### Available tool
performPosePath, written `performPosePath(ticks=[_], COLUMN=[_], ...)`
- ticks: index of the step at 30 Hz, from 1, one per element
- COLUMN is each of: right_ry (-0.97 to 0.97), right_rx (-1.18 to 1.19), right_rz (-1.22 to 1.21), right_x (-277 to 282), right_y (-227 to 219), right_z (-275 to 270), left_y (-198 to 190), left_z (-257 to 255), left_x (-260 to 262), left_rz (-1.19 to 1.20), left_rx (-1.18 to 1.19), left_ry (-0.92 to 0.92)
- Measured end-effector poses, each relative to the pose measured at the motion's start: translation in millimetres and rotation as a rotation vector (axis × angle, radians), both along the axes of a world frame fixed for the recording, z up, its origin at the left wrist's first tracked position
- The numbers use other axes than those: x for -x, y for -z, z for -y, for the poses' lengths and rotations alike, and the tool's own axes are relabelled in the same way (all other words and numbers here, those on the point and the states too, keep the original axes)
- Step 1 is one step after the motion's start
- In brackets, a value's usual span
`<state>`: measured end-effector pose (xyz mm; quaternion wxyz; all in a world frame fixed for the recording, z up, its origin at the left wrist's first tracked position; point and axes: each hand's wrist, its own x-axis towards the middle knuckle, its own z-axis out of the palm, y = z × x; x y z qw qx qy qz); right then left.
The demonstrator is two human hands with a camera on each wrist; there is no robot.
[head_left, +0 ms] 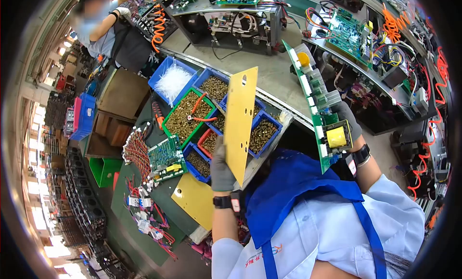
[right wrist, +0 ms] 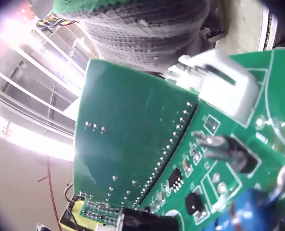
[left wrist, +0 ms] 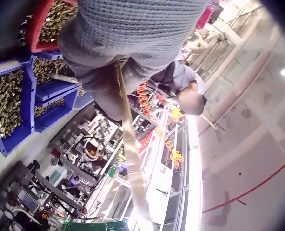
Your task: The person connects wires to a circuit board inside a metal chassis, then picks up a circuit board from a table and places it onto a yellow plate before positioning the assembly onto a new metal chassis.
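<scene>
My gloved left hand (head_left: 221, 170) pinches the lower left edge of a flat yellow sheet (head_left: 240, 122) with several holes, held upright over the bins. In the left wrist view the sheet (left wrist: 131, 149) shows edge-on between thumb and fingers of the grey glove (left wrist: 132, 33). On the other side, my gloved right hand (head_left: 350, 119) grips a long green circuit board (head_left: 313, 110) that carries a yellow-wrapped transformer (head_left: 337, 135) and grey heatsinks. Close up in the right wrist view, a smaller green board (right wrist: 128, 130) stands on it, beside a white connector (right wrist: 231, 91).
Bins of brass-coloured fasteners, one with a green rim (head_left: 167, 122), stand on the bench, with a blue bin (head_left: 156, 79) of white strips. Left of them lie another circuit board (head_left: 166, 156), wire bundles (head_left: 136, 151) and a second yellow sheet (head_left: 192, 199). Opened metal chassis (head_left: 231, 26) stand behind.
</scene>
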<state>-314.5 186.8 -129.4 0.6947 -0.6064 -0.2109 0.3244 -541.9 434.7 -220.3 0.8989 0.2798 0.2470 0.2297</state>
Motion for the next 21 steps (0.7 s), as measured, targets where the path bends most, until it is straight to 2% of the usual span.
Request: performPosePath(ticks=[1,3,4,5,6,7,8,9,19,21], right_ry=[-0.117,-0.018,-0.078,-0.118,-0.12,-0.125,-0.13,-0.12,-0.103,-0.105], right_rx=[-0.17,-0.229,-0.209,-0.163,-0.224,-0.284,-0.363,-0.403,-0.366,-0.353], right_rz=[0.043,-0.507,-0.299,0.33,0.192,0.055,-0.296,-0.397,-0.457,-0.401], right_x=[-15,-12,-7,0,0,-1,3,4,17,18], right_y=[27,23,17,19,26,30,16,17,23,21], right_z=[1,-20,-31,-39,-43,-46,-57,-60,-69,-69], left_y=[24,32,33,35,59,80,86,90,109,107], left_z=[3,31,47,62,70,71,73,75,76,72], left_x=[-7,-26,-35,-39,-30,-27,-26,-23,18,29], left_rz=[0.179,0.052,0.014,-0.022,-0.104,-0.104,-0.102,-0.075,0.175,0.226], left_rx=[0.1,0.15,0.06,-0.03,-0.602,-0.346,-0.345,-0.275,0.405,0.542], left_ry=[0.138,0.225,0.228,0.231,0.321,0.4,0.404,0.422,0.49,0.49])
